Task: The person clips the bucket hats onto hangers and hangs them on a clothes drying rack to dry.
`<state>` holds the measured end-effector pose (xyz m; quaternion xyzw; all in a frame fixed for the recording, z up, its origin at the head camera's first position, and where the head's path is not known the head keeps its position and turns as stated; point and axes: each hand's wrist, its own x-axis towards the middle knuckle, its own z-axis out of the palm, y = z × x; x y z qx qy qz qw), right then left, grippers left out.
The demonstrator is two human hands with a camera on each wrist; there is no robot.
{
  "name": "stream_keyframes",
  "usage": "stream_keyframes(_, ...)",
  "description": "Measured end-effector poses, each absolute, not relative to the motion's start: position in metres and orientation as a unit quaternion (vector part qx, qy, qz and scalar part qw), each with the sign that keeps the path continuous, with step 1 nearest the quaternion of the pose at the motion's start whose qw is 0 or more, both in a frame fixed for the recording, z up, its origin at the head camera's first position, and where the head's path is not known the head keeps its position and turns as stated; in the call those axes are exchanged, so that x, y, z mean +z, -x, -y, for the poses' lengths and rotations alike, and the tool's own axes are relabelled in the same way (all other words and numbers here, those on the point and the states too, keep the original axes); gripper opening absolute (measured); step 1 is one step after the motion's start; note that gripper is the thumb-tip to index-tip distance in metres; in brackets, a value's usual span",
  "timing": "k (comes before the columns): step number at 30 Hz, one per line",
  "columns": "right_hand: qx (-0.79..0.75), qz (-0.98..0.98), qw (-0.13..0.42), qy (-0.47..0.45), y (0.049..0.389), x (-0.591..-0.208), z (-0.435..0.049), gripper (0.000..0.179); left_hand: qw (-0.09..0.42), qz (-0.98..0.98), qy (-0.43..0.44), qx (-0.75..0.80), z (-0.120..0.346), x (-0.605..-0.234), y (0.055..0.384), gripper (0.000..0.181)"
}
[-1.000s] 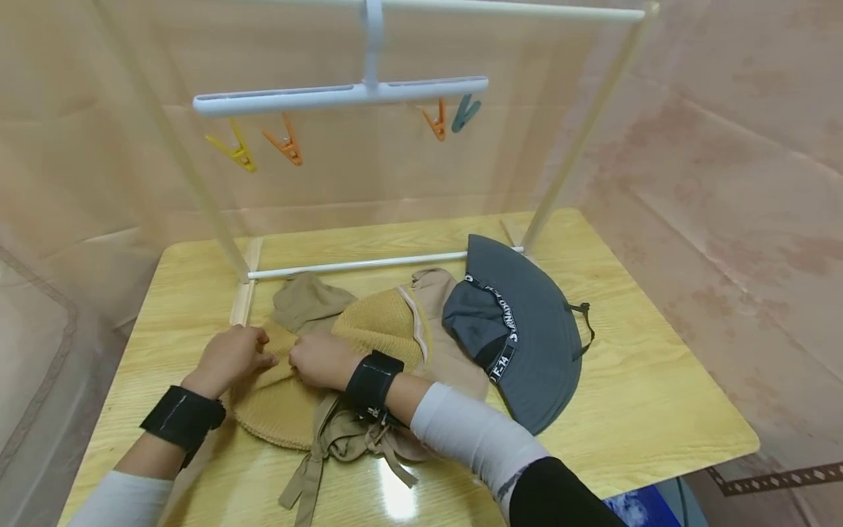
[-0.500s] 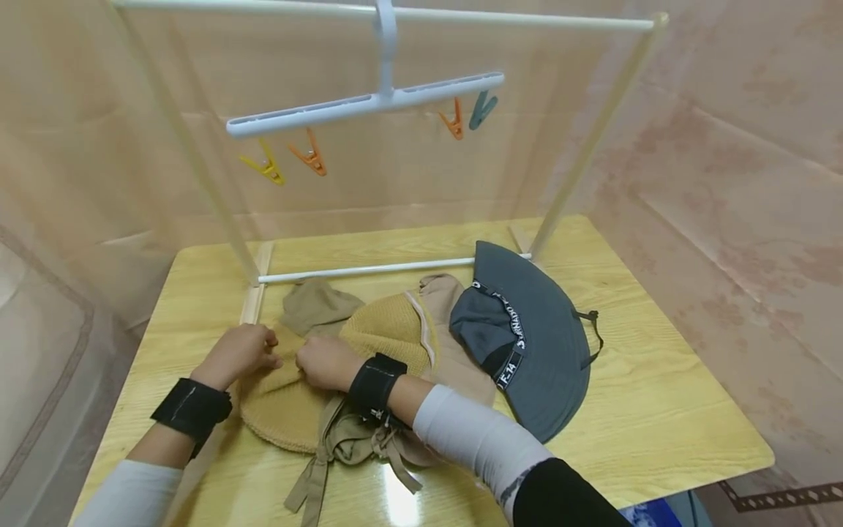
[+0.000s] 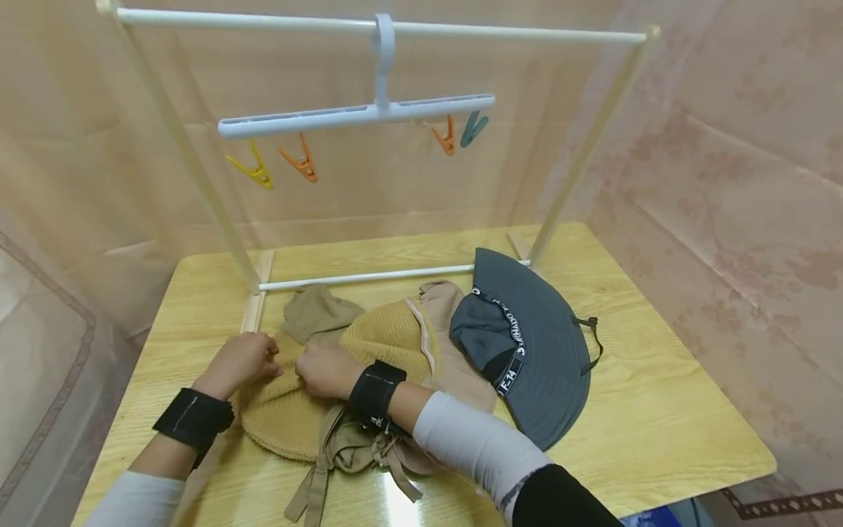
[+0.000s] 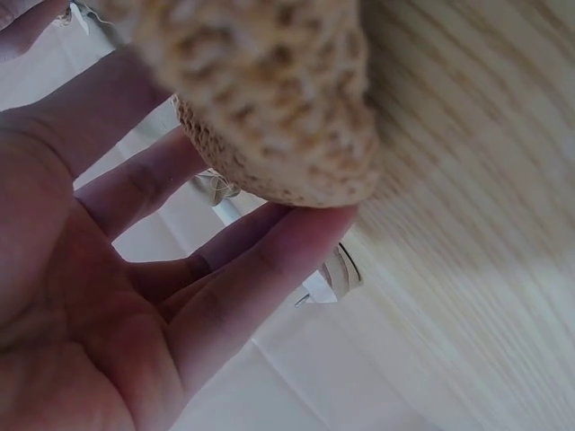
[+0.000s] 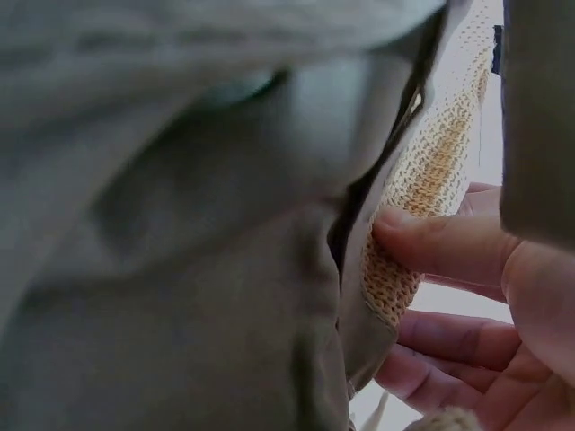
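A yellow knitted hat [image 3: 385,333] lies spread on the table, partly over khaki cloth [image 3: 319,311] with loose straps [image 3: 319,476]. My left hand [image 3: 240,364] holds its left edge; in the left wrist view, fingers [image 4: 260,278] lie under the knit, and the thumb's contact is hidden. Further right along the same hat, my right hand [image 3: 329,371] grips the knit. In the right wrist view, its thumb [image 5: 431,238] presses the knit against fingers behind it, beside the khaki fabric [image 5: 198,224]. To the right lies a dark grey brimmed hat [image 3: 543,344] with a lettered band.
A white rail frame [image 3: 520,31] stands at the table's back, its lower bar [image 3: 369,278] just behind the hats. From the rail hangs a white hanger [image 3: 356,115] with several clips, yellow [image 3: 257,172], orange and teal [image 3: 474,130]. Wood tabletop [image 3: 665,417] extends right.
The head view has shifted, showing more of the top rail. The hanger's tilt has varied slightly. Both hands stay at nearly the same spots on the knitted hat.
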<state>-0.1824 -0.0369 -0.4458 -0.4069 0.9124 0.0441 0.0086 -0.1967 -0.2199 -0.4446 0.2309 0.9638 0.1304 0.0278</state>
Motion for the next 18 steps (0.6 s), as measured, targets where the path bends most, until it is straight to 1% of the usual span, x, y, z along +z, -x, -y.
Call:
stream_keyframes(12, 0.066, -0.907, -0.027, 0.416, 0.1792, -0.4451, 0.0422, 0.013, 0.027, -0.966, -0.215, 0.144, 0.2211, -0.4387, 0.1939, 0.019)
stream_keyframes(18, 0.096, -0.898, -0.034, 0.427, 0.1776, -0.4433, 0.0384, 0.013, 0.022, -0.966, -0.212, 0.145, 0.2171, -0.4411, 0.1914, 0.021)
